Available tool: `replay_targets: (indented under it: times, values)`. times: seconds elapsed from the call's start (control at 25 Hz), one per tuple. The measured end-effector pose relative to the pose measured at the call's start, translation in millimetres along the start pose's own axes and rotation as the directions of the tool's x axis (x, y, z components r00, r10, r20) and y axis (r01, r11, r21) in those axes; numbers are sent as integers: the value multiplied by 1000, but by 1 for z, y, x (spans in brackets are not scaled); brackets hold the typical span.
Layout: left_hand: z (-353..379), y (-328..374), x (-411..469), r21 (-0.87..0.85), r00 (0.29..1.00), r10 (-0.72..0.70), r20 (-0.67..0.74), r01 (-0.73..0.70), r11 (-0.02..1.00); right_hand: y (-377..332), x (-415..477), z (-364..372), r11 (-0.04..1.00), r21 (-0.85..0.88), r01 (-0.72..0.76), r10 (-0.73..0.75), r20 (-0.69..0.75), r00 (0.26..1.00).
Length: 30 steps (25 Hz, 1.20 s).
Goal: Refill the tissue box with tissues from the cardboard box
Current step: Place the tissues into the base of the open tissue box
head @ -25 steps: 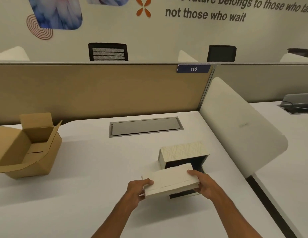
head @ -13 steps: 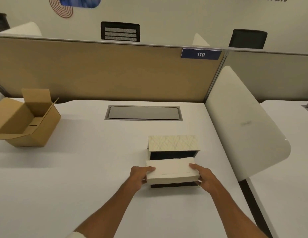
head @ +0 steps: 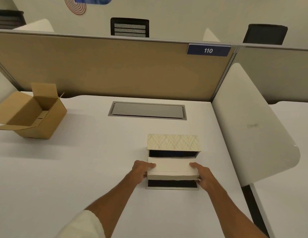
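A white stack of tissues [head: 172, 168] is held level over the open tissue box [head: 173, 185], whose dark inside shows before and behind the stack. My left hand [head: 142, 170] grips the stack's left end and my right hand [head: 202, 175] grips its right end. The box's cream patterned lid [head: 173, 142] stands raised at the back. The brown cardboard box [head: 32, 112] sits open at the desk's far left, and what I see of its inside is bare.
A grey cable hatch [head: 148, 110] is set in the white desk [head: 72, 169] behind the tissue box. A tan partition [head: 106, 69] closes the back. A white rounded divider [head: 249, 127] rises along the desk's right edge.
The tissue stack has turned square to the tissue box and come down lower into its opening, both hands still gripping its ends. The camera has tilted down and closer.
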<state>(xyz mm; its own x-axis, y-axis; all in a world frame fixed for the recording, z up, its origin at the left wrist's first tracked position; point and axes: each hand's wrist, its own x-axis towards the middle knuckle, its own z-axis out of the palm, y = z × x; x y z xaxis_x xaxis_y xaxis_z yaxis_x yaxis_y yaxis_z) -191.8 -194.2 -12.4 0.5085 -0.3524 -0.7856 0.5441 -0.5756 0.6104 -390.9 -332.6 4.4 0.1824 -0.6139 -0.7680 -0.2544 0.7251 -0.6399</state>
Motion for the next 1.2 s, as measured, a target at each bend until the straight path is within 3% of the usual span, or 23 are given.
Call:
replay_targets:
  times: [1.2]
  values:
    - [11, -2, 12, 278, 997, 35, -74, -14, 960, 11, 21, 1, 984, -181, 3, -26, -127, 992]
